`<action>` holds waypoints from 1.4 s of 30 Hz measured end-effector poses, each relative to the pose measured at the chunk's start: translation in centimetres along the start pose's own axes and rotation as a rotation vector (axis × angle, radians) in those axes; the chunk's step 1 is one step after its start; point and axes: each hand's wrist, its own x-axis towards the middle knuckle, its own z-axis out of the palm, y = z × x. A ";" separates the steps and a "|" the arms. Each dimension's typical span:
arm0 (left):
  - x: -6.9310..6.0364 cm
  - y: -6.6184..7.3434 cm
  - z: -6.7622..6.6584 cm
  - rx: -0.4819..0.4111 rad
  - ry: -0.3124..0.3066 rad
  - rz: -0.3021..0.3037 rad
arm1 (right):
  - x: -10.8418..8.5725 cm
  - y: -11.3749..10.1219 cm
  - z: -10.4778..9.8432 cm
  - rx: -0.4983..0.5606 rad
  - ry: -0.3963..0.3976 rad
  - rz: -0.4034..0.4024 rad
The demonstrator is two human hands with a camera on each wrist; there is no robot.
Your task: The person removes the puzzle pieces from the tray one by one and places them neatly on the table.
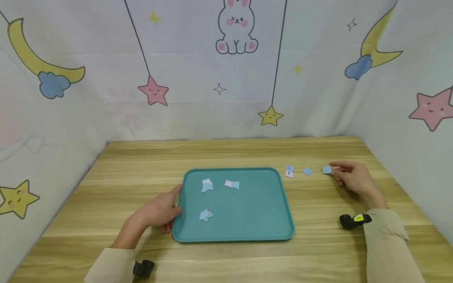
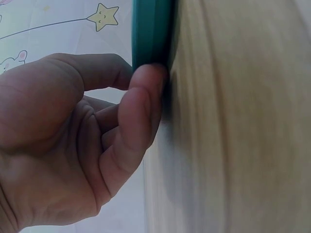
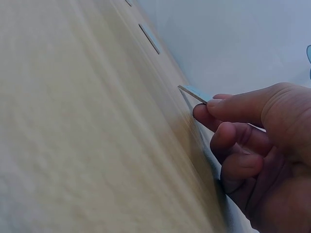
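My left hand point(image 1: 159, 210) holds the left rim of a teal tray point(image 1: 247, 230), its fingers bent against the outer side in the left wrist view. On the tray lie a blue-and-white puzzle cluster point(image 1: 207, 186), a pink-and-blue joined pair point(image 1: 232, 184) and a small light-blue cluster point(image 1: 205, 214). To the tray's right, my right hand point(image 1: 355, 179) pinches a light-blue puzzle piece point(image 1: 326, 169) between thumb and fingertip. In the right wrist view this piece point(image 3: 194, 94) is tilted.
Left of the right hand lie a loose blue piece point(image 1: 308, 171) and, nearer the tray, a blue piece point(image 1: 289, 168) beside a whitish one point(image 1: 289, 174). A patterned white cloth point(image 1: 191, 78) closes off the wooden table point(image 1: 233, 261) at the back and sides.
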 end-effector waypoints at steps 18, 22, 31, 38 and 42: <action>-0.1 -0.2 0.2 0.006 -0.004 0.009 | 0.2 0.4 -0.2 0.026 0.011 0.047; 0.0 -0.2 0.2 0.013 0.000 0.005 | 0.2 0.5 -0.5 0.054 0.029 0.059; 0.0 -0.3 0.2 0.009 0.002 0.005 | 0.1 -1.5 -1.4 -0.011 0.105 -0.020; 0.1 -0.3 0.1 0.000 -0.001 0.004 | -0.2 -4.4 -1.0 0.033 0.107 -0.104; 0.1 -0.3 0.1 0.000 -0.001 0.007 | -0.4 -6.1 -0.2 0.082 0.095 -0.169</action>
